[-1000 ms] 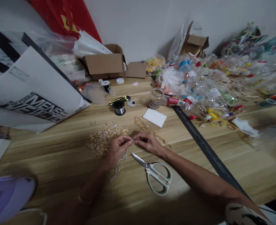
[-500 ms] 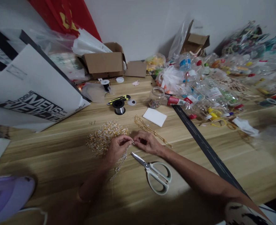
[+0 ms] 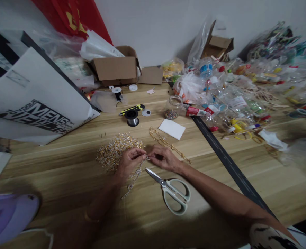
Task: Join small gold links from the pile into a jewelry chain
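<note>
Between my fingertips is the end of a silver chain (image 3: pixel 134 181), whose length trails down onto the wooden table. My left hand (image 3: pixel 130 161) pinches this end, a small silver ring or clasp too tiny to make out fully. Against it, my right hand (image 3: pixel 162 157) is closed in a pinch at the same spot. A pile of gold and silver links (image 3: pixel 118 147) lies just behind my left hand. Past my right hand stretches a gold chain (image 3: pixel 168 144). Scissors (image 3: pixel 170 192) with pale handles rest in front of my hands, blades slightly apart.
Behind the pile stand a spool of wire (image 3: pixel 132 118) and a yellow-black utility knife (image 3: pixel 132 109). A white card (image 3: pixel 172 129) and a jar of beads (image 3: pixel 174 107) sit farther right, beside heaped plastic bottles (image 3: pixel 236 100). A large paper bag (image 3: pixel 38 100) stands left.
Both hands stay at the same spot, pinching the chain's end with barely any finger movement. The view shifts very slightly.
</note>
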Motion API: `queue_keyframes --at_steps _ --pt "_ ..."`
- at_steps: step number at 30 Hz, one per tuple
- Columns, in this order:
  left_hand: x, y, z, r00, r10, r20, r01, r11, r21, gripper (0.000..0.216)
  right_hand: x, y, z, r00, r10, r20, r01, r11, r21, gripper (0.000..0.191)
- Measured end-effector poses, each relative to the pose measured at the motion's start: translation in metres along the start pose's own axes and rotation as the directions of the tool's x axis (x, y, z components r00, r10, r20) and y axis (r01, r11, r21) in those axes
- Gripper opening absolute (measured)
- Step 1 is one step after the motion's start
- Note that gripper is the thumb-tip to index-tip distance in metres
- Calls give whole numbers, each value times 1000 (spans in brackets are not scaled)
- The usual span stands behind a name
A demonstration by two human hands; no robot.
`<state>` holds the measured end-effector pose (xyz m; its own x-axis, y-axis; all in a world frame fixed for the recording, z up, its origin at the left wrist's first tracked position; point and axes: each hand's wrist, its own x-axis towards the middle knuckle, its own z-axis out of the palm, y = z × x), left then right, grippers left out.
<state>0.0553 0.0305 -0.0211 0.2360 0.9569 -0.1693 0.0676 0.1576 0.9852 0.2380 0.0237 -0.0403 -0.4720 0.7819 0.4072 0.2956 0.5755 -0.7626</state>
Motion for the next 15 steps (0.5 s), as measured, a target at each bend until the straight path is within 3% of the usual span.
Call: queue_keyframes --at_steps 15 --pt "0 -2 0 999 -32 36 33 998 -49 22 0 -1 1 1000 13 12 -13 999 -30 11"
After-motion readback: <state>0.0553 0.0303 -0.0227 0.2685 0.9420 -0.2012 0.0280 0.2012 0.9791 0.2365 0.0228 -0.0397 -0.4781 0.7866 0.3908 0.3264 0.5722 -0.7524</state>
